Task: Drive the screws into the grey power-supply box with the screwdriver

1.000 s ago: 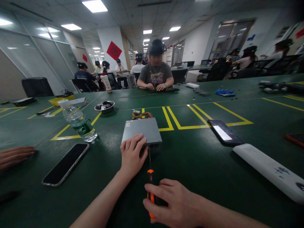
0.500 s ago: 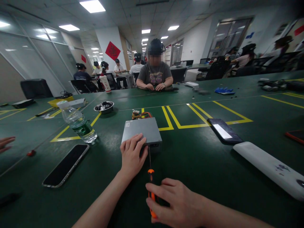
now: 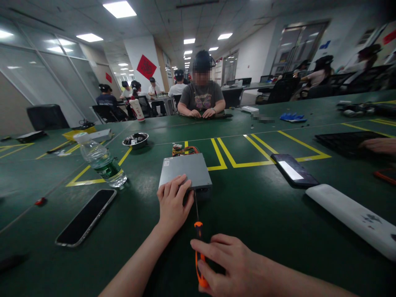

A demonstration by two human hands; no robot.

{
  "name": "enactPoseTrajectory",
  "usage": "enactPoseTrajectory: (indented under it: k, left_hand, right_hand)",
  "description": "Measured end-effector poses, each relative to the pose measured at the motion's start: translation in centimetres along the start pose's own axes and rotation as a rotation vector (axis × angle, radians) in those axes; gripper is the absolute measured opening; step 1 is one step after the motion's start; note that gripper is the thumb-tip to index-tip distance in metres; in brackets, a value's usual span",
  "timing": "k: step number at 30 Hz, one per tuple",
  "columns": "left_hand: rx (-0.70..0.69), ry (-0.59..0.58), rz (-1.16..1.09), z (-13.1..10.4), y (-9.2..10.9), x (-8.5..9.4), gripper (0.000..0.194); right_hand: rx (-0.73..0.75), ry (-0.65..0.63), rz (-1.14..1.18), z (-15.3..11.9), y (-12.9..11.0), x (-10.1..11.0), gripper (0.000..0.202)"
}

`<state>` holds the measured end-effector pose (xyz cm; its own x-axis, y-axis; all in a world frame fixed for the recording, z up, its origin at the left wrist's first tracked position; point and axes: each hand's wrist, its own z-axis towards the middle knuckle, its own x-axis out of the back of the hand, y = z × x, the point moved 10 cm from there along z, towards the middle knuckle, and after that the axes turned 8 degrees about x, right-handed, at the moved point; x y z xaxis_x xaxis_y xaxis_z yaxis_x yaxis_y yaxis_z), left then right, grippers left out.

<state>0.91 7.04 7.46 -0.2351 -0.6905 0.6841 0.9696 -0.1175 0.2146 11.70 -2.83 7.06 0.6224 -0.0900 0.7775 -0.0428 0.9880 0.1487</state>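
**Head view: screwdriver set against grey metal box**

Head camera looks down a green table (image 3: pixel 262 214). Left hand (image 3: pixel 173 202) lies flat, fingers spread, on the near edge of a grey metal box (image 3: pixel 185 171) at table centre; it grasps nothing. Right hand (image 3: pixel 235 268), at 6 o'clock from the box, is closed around the orange handle of a screwdriver (image 3: pixel 198 231); shaft points to 12 o'clock, tip at the box's near face.

Coloured wires (image 3: pixel 185 150) lie at the box's 12 o'clock. Water bottle (image 3: pixel 102 161) at 9 o'clock, dark phone (image 3: pixel 86 216) at 8 o'clock, another phone (image 3: pixel 293 170) at 3 o'clock. A seated person (image 3: pixel 202 97) works across the table.
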Motion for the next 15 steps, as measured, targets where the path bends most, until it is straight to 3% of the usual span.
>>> enactPoseTrajectory:
  k: [3,9,15]
  left_hand:
    - [-0.001,-0.002,0.000,0.0,0.0,0.0,0.023]
    - [-0.003,0.009,-0.002,0.0,0.1,0.1,0.023]
    - [-0.006,0.016,-0.007,0.0,0.1,0.1,0.023]
  right_hand:
    - [-0.046,0.039,0.023,-0.4,0.3,0.2,0.023]
    - [-0.032,-0.085,0.066,0.1,0.3,-0.6,0.032]
    - [-0.040,0.055,-0.030,-0.4,0.3,0.4,0.024]
